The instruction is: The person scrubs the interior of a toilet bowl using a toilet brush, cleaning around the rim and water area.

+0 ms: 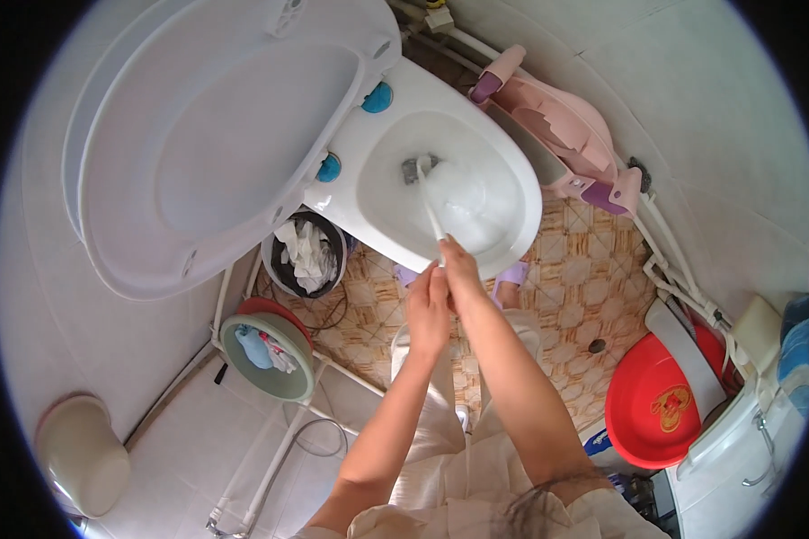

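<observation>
Both hands are on the white handle of a toilet brush (433, 205), low over the front rim of a white toilet bowl (522, 175). My right hand (463, 273) wraps the handle, higher up toward the brush end. Just beside it, my left hand (428, 306) closes around the handle's near end, most of which the fingers hide. The brush head rests inside the bowl near the drain, where its bristles look dark grey. Whitish water or foam lies in the bowl to the right of the brush.
Large white plastic tubs (243, 135) lean at the upper left. Below them are a waste bin (340, 269) with crumpled paper and a green basin (232, 364) holding cloths. A pink plastic piece (580, 121) and white pipes line the right wall, with a red basin (637, 404) lower right.
</observation>
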`<state>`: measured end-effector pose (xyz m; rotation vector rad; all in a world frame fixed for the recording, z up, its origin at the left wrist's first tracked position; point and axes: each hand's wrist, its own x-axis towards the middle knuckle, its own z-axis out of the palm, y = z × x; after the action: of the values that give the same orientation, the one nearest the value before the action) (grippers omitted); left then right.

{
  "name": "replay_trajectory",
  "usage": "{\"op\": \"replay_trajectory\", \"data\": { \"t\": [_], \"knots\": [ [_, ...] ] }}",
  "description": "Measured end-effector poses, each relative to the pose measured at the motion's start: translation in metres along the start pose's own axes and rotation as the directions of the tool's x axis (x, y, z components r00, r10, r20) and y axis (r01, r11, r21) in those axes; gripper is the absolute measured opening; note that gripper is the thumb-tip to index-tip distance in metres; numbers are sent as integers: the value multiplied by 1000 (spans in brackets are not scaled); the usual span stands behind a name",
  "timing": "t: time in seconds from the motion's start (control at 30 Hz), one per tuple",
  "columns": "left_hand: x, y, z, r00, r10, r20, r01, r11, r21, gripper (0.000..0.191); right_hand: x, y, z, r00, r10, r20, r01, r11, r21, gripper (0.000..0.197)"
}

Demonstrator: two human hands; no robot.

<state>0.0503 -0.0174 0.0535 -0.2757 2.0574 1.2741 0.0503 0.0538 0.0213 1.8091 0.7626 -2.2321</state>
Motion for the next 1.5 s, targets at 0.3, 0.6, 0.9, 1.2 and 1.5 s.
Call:
{"op": "replay_trajectory", "data": {
  "t": [0.3, 0.6, 0.9, 1.2, 1.5],
  "knots": [
    [-14, -16, 2, 882, -330, 335, 428, 859, -280, 46, -82, 7, -56, 882, -415, 223, 355, 276, -893, 45],
    [17, 5, 50, 791, -280, 544, 453, 866, -212, 42, -104, -12, -69, 996, -88, 22, 90, 979, -184, 44],
    [79, 3, 49, 782, -451, 430, 609, 698, -377, 29, -42, -29, -45, 883, -446, 144, 418, 611, -672, 35],
    [115, 36, 45, 683, -435, 586, 728, 466, -503, 16, -38, -85, -3, 882, -452, 131, 291, 306, -906, 35],
    [99, 51, 25, 687, -332, 647, 723, 408, -558, 22, -74, -80, 10, 803, -553, 223, 344, 125, -931, 31]
  ]
}}
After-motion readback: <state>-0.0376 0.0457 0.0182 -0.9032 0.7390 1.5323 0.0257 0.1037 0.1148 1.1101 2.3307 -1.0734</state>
